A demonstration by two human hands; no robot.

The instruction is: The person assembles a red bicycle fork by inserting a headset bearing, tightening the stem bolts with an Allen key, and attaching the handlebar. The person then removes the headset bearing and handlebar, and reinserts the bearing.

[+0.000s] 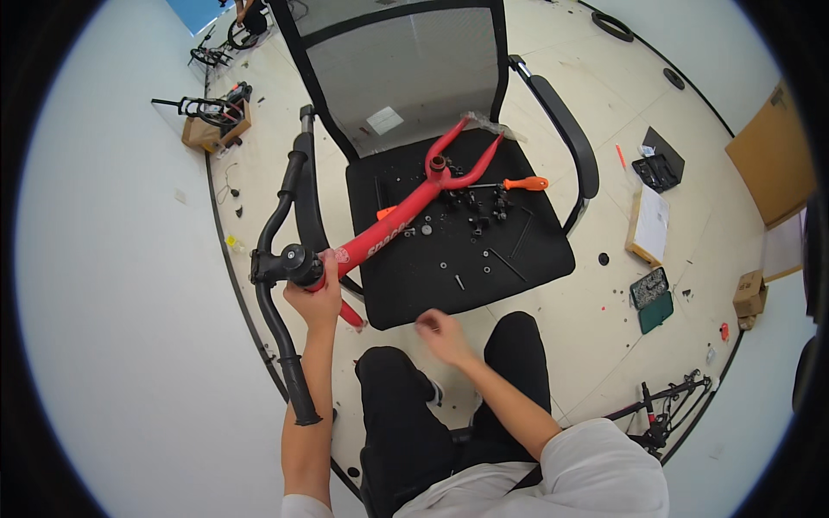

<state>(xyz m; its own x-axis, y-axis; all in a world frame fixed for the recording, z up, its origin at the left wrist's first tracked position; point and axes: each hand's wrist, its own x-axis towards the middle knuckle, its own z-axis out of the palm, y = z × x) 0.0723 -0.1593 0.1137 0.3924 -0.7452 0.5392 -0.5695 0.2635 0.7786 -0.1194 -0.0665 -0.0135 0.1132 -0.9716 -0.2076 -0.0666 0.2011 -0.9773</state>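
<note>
- Red bicycle frame [389, 233]: slanted across the black seat of the office chair [527, 259], forked end toward the backrest, head end out past the seat's left edge. From where I stand, contact with the seat cannot be confirmed.
- Left hand [315, 298]: fingers closed around the frame just below the stem; their far side is concealed by the tube.
- Black handlebar [275, 304]: fixed at the head end, its near grip crossing over the left forearm.
- Right hand [445, 337]: near the seat's front edge, fingers loosely curled and blurred; I cannot tell whether they hold anything.
- Orange-handled screwdriver [525, 184]: on the seat at right, its tip lost among dark small parts [477, 225].
- Orange piece [385, 212]: partly covered by the frame, kind uncertain.
- Clear plastic wrap [494, 127]: at the forked ends, obscuring their tips.
- Black bicycle frame [661, 414]: on the floor at lower right, partly hidden by the wearer's sleeve.
- Second person [252, 17]: at upper left, cut off by the picture's edge, beside a bicycle.
</note>
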